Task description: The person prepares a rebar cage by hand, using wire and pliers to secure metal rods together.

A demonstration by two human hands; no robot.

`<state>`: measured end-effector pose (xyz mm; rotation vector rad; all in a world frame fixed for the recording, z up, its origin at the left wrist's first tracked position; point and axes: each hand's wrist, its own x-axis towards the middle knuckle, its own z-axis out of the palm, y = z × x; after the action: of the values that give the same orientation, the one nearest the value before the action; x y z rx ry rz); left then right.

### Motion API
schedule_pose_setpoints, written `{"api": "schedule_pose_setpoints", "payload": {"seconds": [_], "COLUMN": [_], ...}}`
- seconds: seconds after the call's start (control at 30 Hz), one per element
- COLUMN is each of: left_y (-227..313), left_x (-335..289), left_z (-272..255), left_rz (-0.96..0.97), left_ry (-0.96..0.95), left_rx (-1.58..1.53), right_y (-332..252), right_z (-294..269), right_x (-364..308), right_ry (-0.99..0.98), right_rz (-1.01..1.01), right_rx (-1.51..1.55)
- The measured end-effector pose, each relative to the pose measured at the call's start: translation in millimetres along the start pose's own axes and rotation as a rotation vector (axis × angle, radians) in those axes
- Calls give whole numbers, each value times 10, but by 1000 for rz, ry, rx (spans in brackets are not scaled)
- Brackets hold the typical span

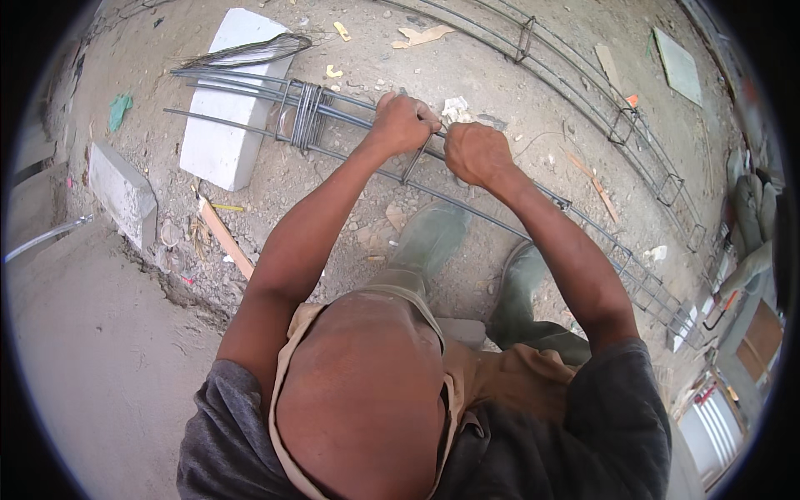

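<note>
A rebar cage [487, 218] of long steel bars runs across in front of my knees, its left end resting on a white block [218, 137]. My left hand [406, 123] is closed at the cage's far bar, beside a square stirrup [414, 161]. Almost touching it, my right hand [477, 154] is also closed, in a fist on the same bar's line. Whatever thin piece is pinched between the fingers is too small to make out. Several stirrups [308, 115] stand bunched near the left end. A bundle of thin tie wire [250, 52] lies over the block.
A second rebar cage [583, 82] curves along the far right. Left, another white block [122, 193] and a wooden strip [223, 233] lie beside a smooth concrete surface [100, 325]. My boots [432, 237] stand under the near bar. Rubble and wood scraps [595, 188] litter the dirt.
</note>
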<state>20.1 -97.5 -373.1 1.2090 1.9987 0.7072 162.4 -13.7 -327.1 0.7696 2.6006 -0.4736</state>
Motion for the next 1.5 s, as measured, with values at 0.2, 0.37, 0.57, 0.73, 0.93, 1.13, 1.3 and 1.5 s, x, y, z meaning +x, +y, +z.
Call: {"api": "schedule_pose_setpoints", "payload": {"seconds": [0.2,0.37,0.57,0.73,0.93,1.13,1.3,1.5], "left_y": [-34,-209,-176,-45,-95,-234,-196,-125], "left_x": [18,25,-128,-78,-105,-161,-160,-173], "left_z": [-80,-15,81,230,145,83,55,27], "left_rz": [-92,78,147,152,130,263,233,214], "left_ry": [-65,-51,57,140,140,73,60,34], "left_rx": [-76,5,183,216,205,199,186,208], "right_y": [-293,77,1244,2092,2019,2027,1878,1652], "right_z": [-89,-466,-710,271,675,-48,-569,-904], "right_x": [-69,49,-959,-2401,-2517,-2234,-1673,-604], "right_ry": [40,-46,-278,-596,-455,-334,-352,145], "right_rz": [45,-55,133,545,498,333,41,-523], "right_rx": [272,456,59,-15,-120,69,79,-601]}}
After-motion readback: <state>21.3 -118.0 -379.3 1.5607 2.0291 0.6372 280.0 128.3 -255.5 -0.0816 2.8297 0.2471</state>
